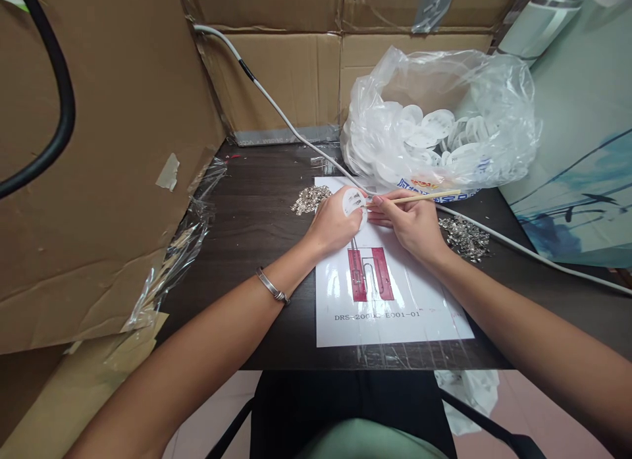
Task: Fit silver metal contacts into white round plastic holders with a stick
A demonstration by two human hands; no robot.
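My left hand (334,218) is closed on a round white plastic disc (351,199) with small metal pieces set in it. In my right hand (412,223) is a thin wooden stick (427,197), whose tip meets the disc near my left thumb. Both hands are over a white printed sheet (395,327) with a red diagram and lettering. Close to my left hand lies a pile of small metal parts (310,199). Another heap of silvery metal parts (464,238) is beside my right wrist.
A clear plastic bag (365,103) full of similar white discs stands at the back right. A pale cable (296,131) crosses the dark table (237,248). Cardboard walls (113,149) enclose the left and back; a white cup (538,27) is at the upper right.
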